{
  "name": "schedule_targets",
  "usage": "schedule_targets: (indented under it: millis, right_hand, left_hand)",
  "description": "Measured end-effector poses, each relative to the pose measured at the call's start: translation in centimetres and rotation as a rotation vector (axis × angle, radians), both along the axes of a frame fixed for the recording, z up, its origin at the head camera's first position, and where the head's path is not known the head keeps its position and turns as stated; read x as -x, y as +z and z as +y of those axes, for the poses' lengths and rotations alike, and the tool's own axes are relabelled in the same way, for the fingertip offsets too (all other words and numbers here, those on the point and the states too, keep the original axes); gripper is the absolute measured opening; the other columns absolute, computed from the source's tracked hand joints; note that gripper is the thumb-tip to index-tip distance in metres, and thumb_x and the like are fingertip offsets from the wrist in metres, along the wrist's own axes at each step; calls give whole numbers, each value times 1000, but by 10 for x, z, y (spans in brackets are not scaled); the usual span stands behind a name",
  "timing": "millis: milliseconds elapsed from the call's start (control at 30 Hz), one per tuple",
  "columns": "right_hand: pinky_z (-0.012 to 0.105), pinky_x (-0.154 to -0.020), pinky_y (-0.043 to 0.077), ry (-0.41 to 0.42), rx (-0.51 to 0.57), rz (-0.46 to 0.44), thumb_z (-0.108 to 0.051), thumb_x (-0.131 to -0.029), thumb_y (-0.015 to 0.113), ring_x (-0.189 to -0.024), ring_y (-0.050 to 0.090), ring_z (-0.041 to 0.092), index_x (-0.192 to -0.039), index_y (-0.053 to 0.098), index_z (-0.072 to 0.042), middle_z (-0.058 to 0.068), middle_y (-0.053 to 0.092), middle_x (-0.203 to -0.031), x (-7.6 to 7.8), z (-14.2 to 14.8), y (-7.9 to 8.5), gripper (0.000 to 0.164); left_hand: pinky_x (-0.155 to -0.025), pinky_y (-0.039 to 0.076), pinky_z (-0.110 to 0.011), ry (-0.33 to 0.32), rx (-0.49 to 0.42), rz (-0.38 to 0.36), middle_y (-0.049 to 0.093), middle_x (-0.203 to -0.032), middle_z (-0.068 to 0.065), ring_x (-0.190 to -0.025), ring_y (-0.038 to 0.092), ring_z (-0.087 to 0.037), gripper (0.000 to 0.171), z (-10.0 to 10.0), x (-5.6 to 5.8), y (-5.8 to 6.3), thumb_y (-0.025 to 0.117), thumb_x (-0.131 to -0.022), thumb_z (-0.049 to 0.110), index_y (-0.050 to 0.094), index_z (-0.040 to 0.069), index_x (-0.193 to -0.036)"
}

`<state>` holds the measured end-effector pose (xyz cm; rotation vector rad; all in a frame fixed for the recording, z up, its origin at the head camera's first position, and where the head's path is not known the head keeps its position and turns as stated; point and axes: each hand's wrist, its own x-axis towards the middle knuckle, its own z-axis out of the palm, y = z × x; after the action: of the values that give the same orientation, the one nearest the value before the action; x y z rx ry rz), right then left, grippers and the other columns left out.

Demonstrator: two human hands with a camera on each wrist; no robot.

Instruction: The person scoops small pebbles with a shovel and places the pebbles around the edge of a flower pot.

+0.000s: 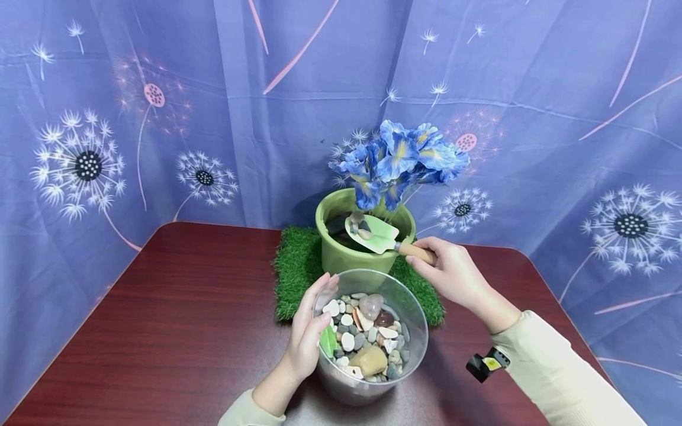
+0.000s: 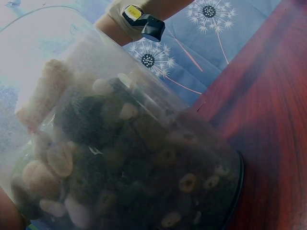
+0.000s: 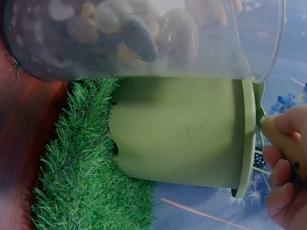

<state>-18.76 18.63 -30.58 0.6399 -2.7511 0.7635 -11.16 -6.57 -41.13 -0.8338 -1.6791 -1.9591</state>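
My right hand (image 1: 453,269) grips the wooden handle of a small green trowel (image 1: 380,234). Several pebbles (image 1: 359,226) lie on its blade, which hangs over the mouth of a green flower pot (image 1: 354,260). Blue artificial irises (image 1: 399,154) rise from the pot, and dark matter shows inside it. My left hand (image 1: 306,331) rests against the left side of a clear plastic container (image 1: 421,337), fingers fairly straight along its wall. Mixed stones (image 1: 367,331) fill its lower part, with a green piece (image 1: 328,341) at the left. The right wrist view shows curled fingers (image 3: 280,191) round the handle.
The pot stands on a square of artificial grass (image 1: 298,266) on a dark red wooden table (image 1: 213,307). The container stands in front of the pot, close to it. A blue dandelion-print curtain (image 1: 277,148) hangs behind the table and along its sides.
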Motion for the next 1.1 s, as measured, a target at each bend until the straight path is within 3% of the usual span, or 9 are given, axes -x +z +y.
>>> schedule_targets:
  millis: [167,400,867,1100]
  right_hand:
    - [26,-49,39,8,-8,9,-26,-89,63,-48,41,10,-109,65,-9,-1,55,-64,5,-5,3,26]
    - [26,-48,41,3,5,2,-26,-90,62,-49,45,11,-108,64,-7,2,59,-68,13,-11,5,27]
    - [29,-53,41,-13,-1,-76,-29,-91,60,-53,47,14,-108,64,-6,3,60,-68,24,-20,11,30]
    - [29,-49,40,-18,29,-96,-27,-90,61,-51,45,15,-107,64,-6,4,59,-68,27,-24,11,28]
  left_hand:
    - [-111,32,-23,15,7,47,42,-136,-35,-133,43,-19,54,-1,2,2,31,-85,-8,24,-20,-137]
    - [-111,32,-23,11,7,52,45,-139,-27,-132,44,-18,54,-1,3,3,31,-84,-10,25,-19,-137]
    - [-110,33,-22,22,11,46,43,-135,-35,-131,44,-18,53,0,2,1,32,-85,-8,25,-21,-136]
    - [-111,33,-23,28,13,1,39,-131,-43,-131,45,-21,55,1,-1,1,32,-85,-3,25,-19,-137]
